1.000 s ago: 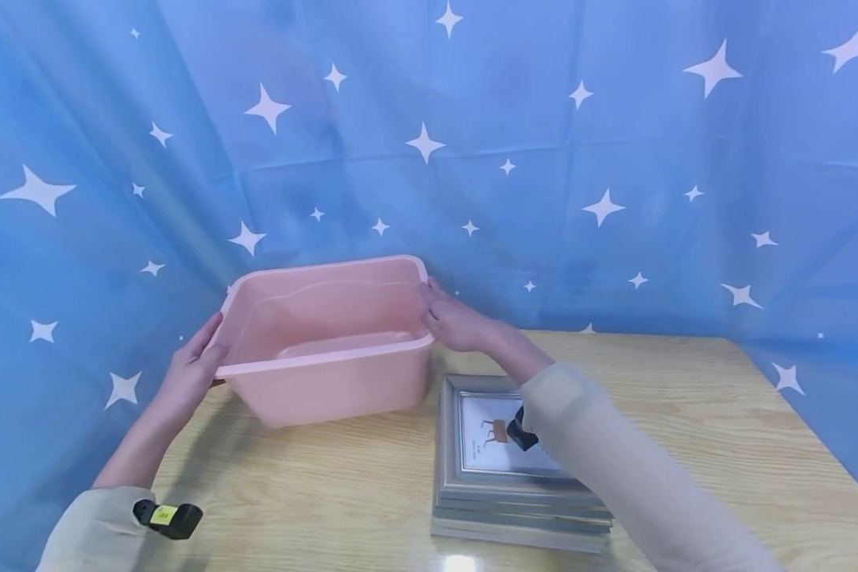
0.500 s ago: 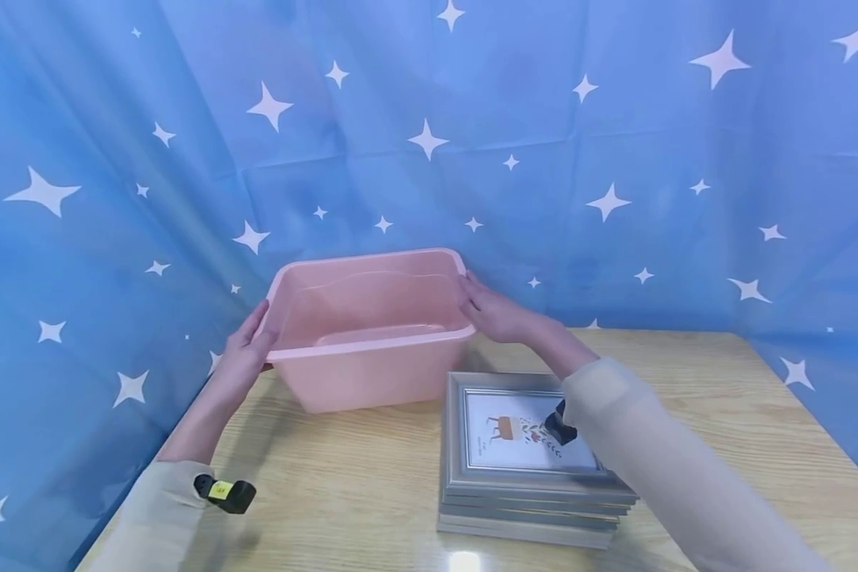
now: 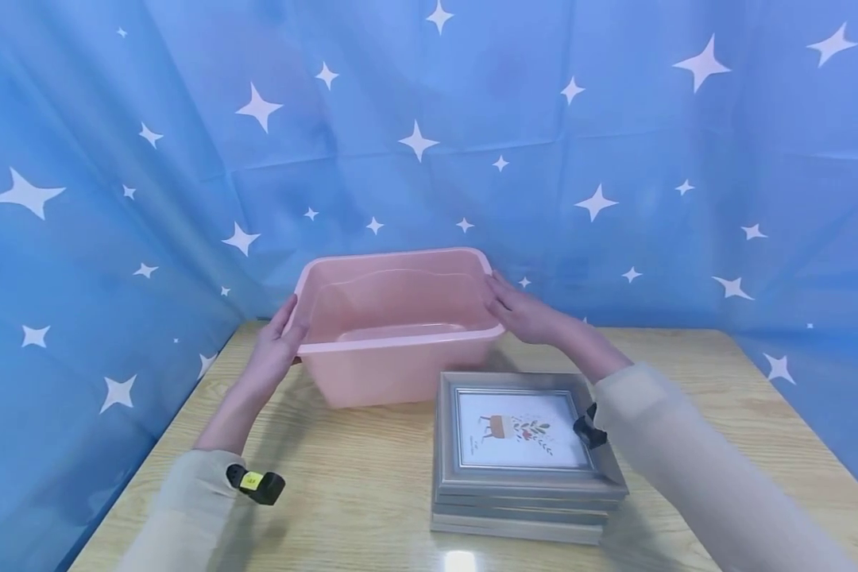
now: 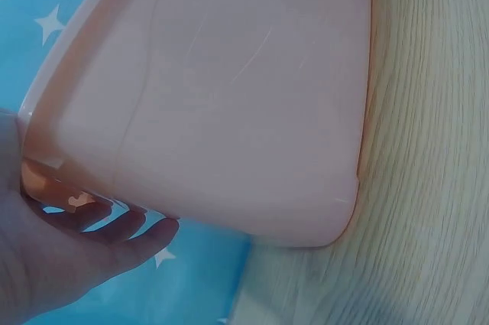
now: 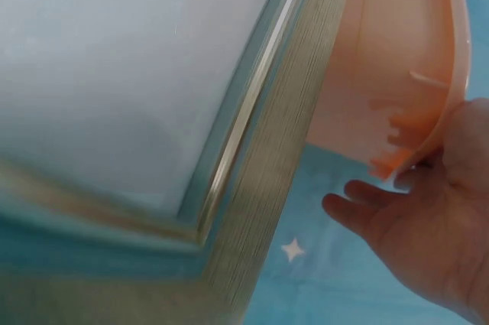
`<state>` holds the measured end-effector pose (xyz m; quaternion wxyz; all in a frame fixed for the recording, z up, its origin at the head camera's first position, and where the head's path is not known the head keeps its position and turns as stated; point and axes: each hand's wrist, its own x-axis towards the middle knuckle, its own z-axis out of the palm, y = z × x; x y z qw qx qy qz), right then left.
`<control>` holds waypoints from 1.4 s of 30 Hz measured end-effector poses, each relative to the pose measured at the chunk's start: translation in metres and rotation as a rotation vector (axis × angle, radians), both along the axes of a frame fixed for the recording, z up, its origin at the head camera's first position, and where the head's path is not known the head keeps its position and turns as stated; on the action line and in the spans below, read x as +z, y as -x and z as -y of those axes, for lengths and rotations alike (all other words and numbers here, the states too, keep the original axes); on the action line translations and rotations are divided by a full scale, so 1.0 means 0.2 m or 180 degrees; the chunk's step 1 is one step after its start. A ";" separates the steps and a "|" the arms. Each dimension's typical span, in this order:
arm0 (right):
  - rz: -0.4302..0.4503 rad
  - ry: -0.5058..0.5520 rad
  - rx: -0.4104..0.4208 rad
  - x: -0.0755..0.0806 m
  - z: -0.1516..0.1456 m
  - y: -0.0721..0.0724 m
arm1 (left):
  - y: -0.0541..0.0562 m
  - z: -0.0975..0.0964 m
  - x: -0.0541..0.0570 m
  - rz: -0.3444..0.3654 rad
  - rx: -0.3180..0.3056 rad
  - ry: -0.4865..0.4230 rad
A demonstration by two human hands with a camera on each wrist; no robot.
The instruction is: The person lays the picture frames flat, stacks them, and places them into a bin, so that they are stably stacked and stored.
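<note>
A pink plastic tub, its inside bare, is at the back left of the table, against the curtain. My left hand grips its left rim; in the left wrist view the fingers of that hand reach under the edge, along the outer wall. On the opposite side, my right hand holds the right rim. From the right wrist, the right hand shows at the rim's corner, some fingers reaching under it. Just right of the tub's front corner lies a stack of grey picture frames, below my right forearm.
The top picture frame bears a print of an animal with flowers and leaves. A blue curtain with white stars hangs behind the wooden table and down its sides. Black wrist cameras sit on both sleeves.
The tub has slid to the right along the back of the table, with both hands keeping hold of its rims. The frame stack stays where it was.
</note>
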<state>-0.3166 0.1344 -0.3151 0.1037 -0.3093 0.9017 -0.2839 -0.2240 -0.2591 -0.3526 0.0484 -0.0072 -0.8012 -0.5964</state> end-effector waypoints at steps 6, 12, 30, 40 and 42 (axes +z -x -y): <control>0.0009 -0.0080 0.0004 0.02 -0.08 -0.02 | 0.03 -0.06 0.01 -0.0007 -0.0018 0.0059; -0.0049 -0.0138 -0.0034 0.03 -0.17 -0.04 | 0.08 -0.13 0.00 0.0000 -0.0095 0.0060; -0.0103 0.0111 -0.0290 0.00 -0.50 -0.09 | 0.21 -0.43 -0.03 -0.0068 -0.0334 -0.0044; -0.0113 0.0174 -0.0435 -0.01 -0.65 -0.10 | 0.22 -0.59 -0.04 -0.0281 -0.0219 0.0157; -0.0130 0.0169 -0.0483 -0.01 -0.68 -0.11 | 0.23 -0.62 -0.04 -0.0317 -0.0207 0.0146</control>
